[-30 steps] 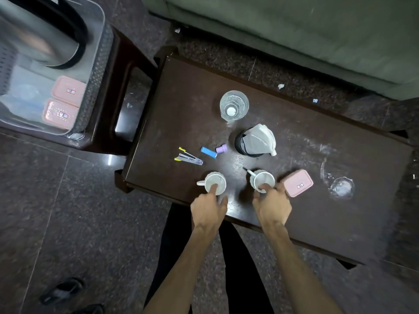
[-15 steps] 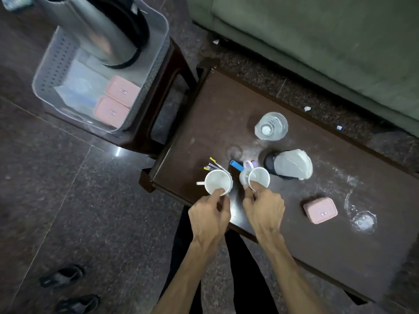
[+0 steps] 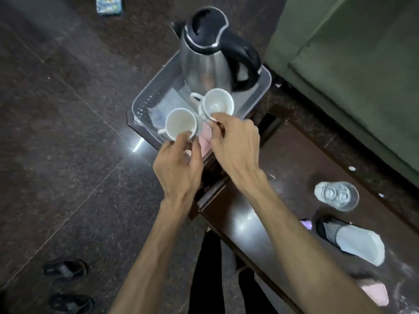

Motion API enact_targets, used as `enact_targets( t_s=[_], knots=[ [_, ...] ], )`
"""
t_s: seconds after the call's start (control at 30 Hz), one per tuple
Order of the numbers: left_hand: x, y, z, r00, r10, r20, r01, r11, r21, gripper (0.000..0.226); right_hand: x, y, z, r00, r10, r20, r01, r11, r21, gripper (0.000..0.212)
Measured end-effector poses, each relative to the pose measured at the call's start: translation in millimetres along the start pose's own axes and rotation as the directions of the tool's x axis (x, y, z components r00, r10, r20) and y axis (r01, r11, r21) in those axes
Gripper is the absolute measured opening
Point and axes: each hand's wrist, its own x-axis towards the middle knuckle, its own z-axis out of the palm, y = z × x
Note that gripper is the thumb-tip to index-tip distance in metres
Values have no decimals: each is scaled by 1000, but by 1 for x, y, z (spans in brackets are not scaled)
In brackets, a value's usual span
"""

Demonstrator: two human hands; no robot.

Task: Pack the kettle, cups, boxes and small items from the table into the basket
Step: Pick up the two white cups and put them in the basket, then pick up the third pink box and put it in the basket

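Observation:
My left hand (image 3: 179, 168) grips the rim of a white cup (image 3: 180, 123), held over the near end of the clear plastic basket (image 3: 149, 96). My right hand (image 3: 235, 146) holds a second white cup (image 3: 218, 103) by its rim above the basket's middle. The steel kettle (image 3: 208, 60) with black lid and handle stands in the far end of the basket. A pink box (image 3: 205, 143) shows in the basket beneath my hands. On the dark table (image 3: 260, 234) remain a glass (image 3: 336, 196), a black and white pouch (image 3: 353, 241), a small purple item (image 3: 306, 224) and a pink box (image 3: 375, 293).
The basket sits on a dark stool (image 3: 265, 123) left of the table. A green sofa (image 3: 351, 64) runs along the right. Black sandals (image 3: 65, 284) lie on the stone floor at the lower left. A patterned object (image 3: 108, 5) lies at the top edge.
Both hands lifted the two cups off the table and carried them left, over the basket. The view swung left with them, so the kettle and basket now fill the centre.

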Motion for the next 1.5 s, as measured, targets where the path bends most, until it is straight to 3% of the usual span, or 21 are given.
enact_targets(
  t_s=[0.23,0.33,0.53,0.7,0.77,0.9,1.03,1.13,1.3,1.5],
  knots=[
    [97,-64,5,998,-48,39,42,990,134,23,81,-45,69,963,-74,258,112,984,-135,10],
    [113,-87,11,996,-53,65,38,975,217,21,97,-50,94,959,-92,269,146,971,-188,8],
    [127,-101,30,978,-63,197,-16,926,377,28,119,-37,121,945,-65,320,162,945,-286,23],
    [133,-95,38,968,-108,228,-7,892,451,30,119,-29,122,936,-77,343,182,940,-287,33],
    [131,-94,36,972,-87,217,-15,904,428,32,111,-27,115,942,-109,318,192,951,-244,42],
    [112,-84,29,989,-32,143,-16,946,325,33,84,-17,96,973,-141,185,150,988,-40,38],
    [72,-59,30,999,-26,48,20,993,113,26,49,1,73,995,-95,-30,98,988,118,28],
    [28,-38,39,998,19,52,-21,999,35,16,18,25,56,983,-7,-181,40,983,178,18],
    [-61,3,64,962,193,194,-192,981,-23,9,-53,88,26,947,207,-248,-145,959,244,18],
    [-162,42,98,825,287,487,-295,954,-62,19,-149,173,-6,810,530,-251,-451,837,311,19]
  ],
)
